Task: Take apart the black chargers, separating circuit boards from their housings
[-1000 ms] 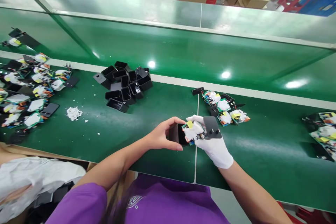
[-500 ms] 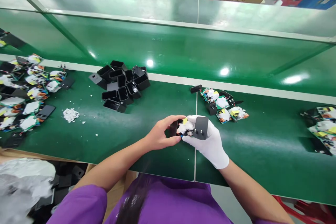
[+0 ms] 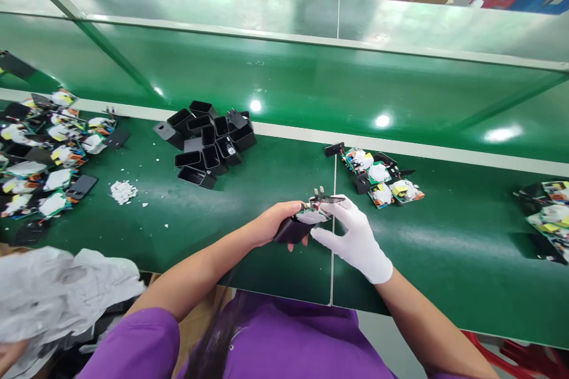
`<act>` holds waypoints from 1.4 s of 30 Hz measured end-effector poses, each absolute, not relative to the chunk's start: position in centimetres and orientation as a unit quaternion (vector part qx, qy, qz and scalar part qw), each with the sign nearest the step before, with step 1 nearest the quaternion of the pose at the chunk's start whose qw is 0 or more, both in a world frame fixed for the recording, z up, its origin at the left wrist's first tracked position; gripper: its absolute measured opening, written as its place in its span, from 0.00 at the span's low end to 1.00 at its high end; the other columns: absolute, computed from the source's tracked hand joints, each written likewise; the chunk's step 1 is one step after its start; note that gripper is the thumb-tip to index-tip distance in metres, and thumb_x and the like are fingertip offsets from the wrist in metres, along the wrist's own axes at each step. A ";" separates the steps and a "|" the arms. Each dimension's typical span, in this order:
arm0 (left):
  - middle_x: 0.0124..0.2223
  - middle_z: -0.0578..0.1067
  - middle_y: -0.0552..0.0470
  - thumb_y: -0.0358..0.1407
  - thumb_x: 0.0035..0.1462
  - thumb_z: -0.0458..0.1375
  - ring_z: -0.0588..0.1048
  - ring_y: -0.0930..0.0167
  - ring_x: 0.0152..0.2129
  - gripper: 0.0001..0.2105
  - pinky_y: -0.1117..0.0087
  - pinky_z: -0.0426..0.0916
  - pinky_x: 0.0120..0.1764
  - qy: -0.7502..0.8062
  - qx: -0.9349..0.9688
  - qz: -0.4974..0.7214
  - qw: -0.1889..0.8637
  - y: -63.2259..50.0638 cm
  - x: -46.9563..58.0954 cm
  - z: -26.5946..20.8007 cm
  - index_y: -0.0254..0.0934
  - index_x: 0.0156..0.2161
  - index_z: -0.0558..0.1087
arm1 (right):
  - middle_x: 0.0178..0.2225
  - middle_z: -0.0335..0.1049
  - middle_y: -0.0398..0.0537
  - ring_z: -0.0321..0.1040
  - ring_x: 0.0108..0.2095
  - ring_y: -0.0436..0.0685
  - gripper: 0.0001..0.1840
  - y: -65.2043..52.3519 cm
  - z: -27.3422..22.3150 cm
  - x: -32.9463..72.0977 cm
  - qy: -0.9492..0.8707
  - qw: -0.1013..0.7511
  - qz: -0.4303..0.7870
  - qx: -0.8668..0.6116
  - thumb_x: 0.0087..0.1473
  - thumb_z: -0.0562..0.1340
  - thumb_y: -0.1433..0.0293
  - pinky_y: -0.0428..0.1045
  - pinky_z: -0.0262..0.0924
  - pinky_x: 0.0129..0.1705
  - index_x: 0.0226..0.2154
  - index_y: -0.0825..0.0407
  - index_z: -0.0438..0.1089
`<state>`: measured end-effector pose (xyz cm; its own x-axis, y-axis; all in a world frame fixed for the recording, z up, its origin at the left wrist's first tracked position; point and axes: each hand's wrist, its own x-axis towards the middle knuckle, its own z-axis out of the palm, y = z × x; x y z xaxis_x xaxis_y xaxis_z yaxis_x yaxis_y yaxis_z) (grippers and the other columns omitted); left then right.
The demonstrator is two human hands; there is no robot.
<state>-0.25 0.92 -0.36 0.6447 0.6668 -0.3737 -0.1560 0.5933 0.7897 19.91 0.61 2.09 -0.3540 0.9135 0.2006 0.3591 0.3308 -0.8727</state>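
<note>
Over the big green table [image 3: 444, 243], the gloved right hand [image 3: 355, 237] is near the bare left hand [image 3: 273, 222]. The left fingers hold a black box [image 3: 291, 231], with a white-topped board [image 3: 312, 217] at its open end — the right fingers are at the small pronged lid [image 3: 331, 199], but I can't tell if they pinch it.

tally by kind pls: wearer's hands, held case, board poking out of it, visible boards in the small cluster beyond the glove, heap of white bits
Bare left hand: 1
Gloved right hand: 1
Black case: 1
Board in the case: 1
Boards in the cluster: 4
Heap of white bits: 1
Total: 9
</note>
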 end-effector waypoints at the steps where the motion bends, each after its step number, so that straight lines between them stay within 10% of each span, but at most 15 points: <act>1: 0.29 0.76 0.46 0.63 0.51 0.55 0.76 0.67 0.23 0.31 0.74 0.66 0.17 0.305 0.339 0.238 0.858 1.0 -0.2 -0.5 0.32 0.39 0.74 | 0.46 0.77 0.49 0.75 0.44 0.62 0.19 0.7 2.2 20.1 -0.720 0.355 0.423 -0.421 0.50 0.70 0.65 0.58 0.72 0.49 0.46 0.44 0.76; 13: 0.37 0.81 0.41 0.69 0.48 0.55 0.81 0.59 0.31 0.38 0.66 0.76 0.22 0.147 0.264 0.050 0.952 0.4 -0.1 -0.6 0.31 0.44 0.76 | 0.55 0.73 0.50 0.72 0.53 0.62 0.39 1.2 2.9 20.7 -0.639 0.307 0.649 -0.276 0.36 0.80 0.66 0.56 0.67 0.56 0.53 0.45 0.74; 18: 0.43 0.76 0.47 0.65 0.45 0.64 0.80 0.62 0.35 0.36 0.67 0.78 0.24 0.201 0.266 0.203 0.921 0.4 -0.6 -0.6 0.41 0.51 0.67 | 0.46 0.78 0.49 0.76 0.46 0.62 0.35 1.1 2.1 20.9 -0.558 0.334 0.667 -0.364 0.33 0.80 0.64 0.57 0.70 0.52 0.47 0.48 0.74; 23: 0.54 0.67 0.49 0.41 0.37 0.77 0.73 0.60 0.50 0.42 0.69 0.80 0.31 0.327 0.403 0.366 0.773 0.4 -1.1 -0.1 0.51 0.56 0.60 | 0.45 0.78 0.47 0.76 0.44 0.61 0.32 1.5 1.3 20.5 -0.493 0.422 0.626 -0.432 0.35 0.79 0.66 0.56 0.73 0.46 0.45 0.46 0.73; 31: 0.52 0.76 0.46 0.38 0.47 0.70 0.77 0.65 0.44 0.31 0.70 0.75 0.37 0.450 0.669 0.348 0.477 -0.4 -0.6 0.4 0.42 0.57 0.67 | 0.49 0.77 0.47 0.75 0.49 0.61 0.30 0.2 2.0 19.7 -0.583 0.421 0.542 -0.435 0.40 0.77 0.64 0.58 0.68 0.56 0.48 0.43 0.72; 42: 0.59 0.71 0.43 0.30 0.50 0.67 0.72 0.62 0.56 0.29 0.68 0.77 0.45 0.363 0.653 0.401 0.531 -0.4 -0.9 0.0 0.45 0.57 0.67 | 0.42 0.79 0.51 0.76 0.42 0.63 0.30 0.0 3.7 20.4 -0.680 0.418 0.425 -0.426 0.39 0.78 0.55 0.58 0.71 0.47 0.44 0.46 0.73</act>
